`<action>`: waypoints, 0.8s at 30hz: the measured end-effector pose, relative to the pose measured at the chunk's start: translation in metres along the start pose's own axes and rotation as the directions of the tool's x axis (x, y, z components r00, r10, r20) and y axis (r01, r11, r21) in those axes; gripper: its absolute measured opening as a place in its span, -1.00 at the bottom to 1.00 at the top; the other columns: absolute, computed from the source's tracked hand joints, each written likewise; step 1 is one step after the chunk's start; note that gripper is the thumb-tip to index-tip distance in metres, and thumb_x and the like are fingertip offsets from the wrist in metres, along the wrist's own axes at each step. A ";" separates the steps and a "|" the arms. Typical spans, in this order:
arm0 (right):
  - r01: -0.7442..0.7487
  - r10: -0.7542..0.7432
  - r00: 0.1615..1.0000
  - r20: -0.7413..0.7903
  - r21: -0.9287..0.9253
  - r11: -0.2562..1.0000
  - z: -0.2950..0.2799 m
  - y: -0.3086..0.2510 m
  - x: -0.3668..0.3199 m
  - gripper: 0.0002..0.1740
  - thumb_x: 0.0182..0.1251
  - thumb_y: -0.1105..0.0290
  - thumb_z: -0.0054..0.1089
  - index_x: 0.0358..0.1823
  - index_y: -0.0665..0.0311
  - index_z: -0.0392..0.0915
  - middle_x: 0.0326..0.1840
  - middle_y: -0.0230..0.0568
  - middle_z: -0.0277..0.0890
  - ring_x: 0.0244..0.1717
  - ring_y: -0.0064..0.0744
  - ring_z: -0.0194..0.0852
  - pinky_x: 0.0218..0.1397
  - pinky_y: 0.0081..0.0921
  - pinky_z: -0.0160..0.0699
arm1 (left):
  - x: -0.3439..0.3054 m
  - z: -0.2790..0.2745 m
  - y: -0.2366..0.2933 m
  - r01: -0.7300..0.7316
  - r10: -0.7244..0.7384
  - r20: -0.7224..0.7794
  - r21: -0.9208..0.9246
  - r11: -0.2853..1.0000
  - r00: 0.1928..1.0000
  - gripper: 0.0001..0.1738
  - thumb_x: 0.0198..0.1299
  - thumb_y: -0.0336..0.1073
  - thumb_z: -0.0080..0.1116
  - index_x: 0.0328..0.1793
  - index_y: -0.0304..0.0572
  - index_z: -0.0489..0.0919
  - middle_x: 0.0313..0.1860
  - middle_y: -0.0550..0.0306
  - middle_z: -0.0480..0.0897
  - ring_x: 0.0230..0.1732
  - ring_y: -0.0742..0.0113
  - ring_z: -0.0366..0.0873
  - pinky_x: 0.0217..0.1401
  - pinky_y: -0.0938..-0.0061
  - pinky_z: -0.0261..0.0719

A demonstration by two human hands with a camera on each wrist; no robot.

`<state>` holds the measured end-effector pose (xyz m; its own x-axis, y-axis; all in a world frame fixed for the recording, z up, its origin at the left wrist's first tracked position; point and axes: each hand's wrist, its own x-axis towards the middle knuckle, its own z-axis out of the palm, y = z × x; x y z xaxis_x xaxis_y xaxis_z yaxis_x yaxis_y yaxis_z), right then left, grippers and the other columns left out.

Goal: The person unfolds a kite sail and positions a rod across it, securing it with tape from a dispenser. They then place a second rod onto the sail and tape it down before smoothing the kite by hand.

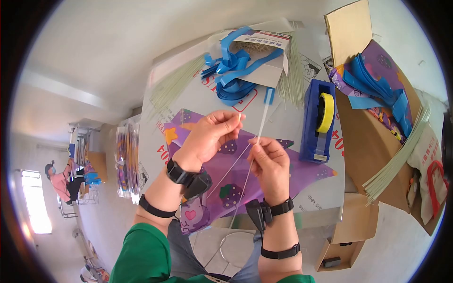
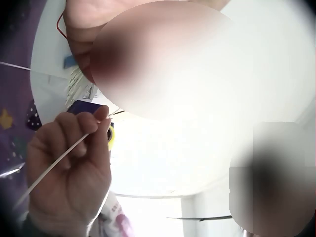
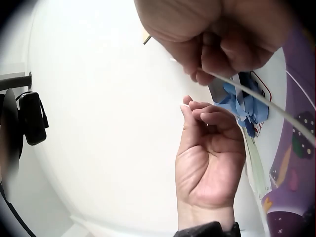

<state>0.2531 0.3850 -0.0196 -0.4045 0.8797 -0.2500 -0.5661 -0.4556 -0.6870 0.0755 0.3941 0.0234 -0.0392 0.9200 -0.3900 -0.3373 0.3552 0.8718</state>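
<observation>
In the head view my left hand (image 1: 210, 137) pinches a tiny whitish bit (image 1: 239, 116) between thumb and forefinger, above a purple printed sheet (image 1: 219, 172). My right hand (image 1: 271, 167), beside it, pinches a thin pale rod (image 1: 245, 181) that slants down across the sheet. Another pale strip rises from near the right fingers to a small blue piece (image 1: 269, 95); whether it joins the rod, I cannot tell. The right wrist view shows the rod (image 3: 256, 95) between the right hand's (image 3: 217, 32) fingertips, with my left hand (image 3: 212, 153) apart from it.
Blue ribbons (image 1: 233, 89) lie by a white box (image 1: 269, 70) among pale sticks (image 1: 290, 70). A blue tape dispenser (image 1: 309, 127) stands right of the sheet. Further right is a cardboard box (image 1: 373, 141) with ribbons and sticks; a small open box (image 1: 351, 226) sits below. A person (image 1: 61, 181) is far left.
</observation>
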 end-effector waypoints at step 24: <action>-0.134 0.170 0.974 0.147 -0.229 0.964 0.007 0.001 -0.003 -0.85 0.38 0.45 0.11 -0.12 0.32 0.60 -0.53 -0.45 0.48 -0.64 -0.78 0.26 -0.61 -0.78 0.12 | 0.020 -0.004 0.006 -0.098 0.098 -0.007 -0.064 0.993 0.995 -0.77 0.36 -0.23 0.13 -0.03 -0.21 0.60 -0.26 0.30 0.62 -0.28 0.58 0.50 -0.07 0.60 0.50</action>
<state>0.2482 0.3812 -0.0149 -0.5957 0.7598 -0.2604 -0.3270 -0.5255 -0.7854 0.0692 0.4141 0.0202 -0.0788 0.9491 -0.3049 -0.3915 0.2518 0.8851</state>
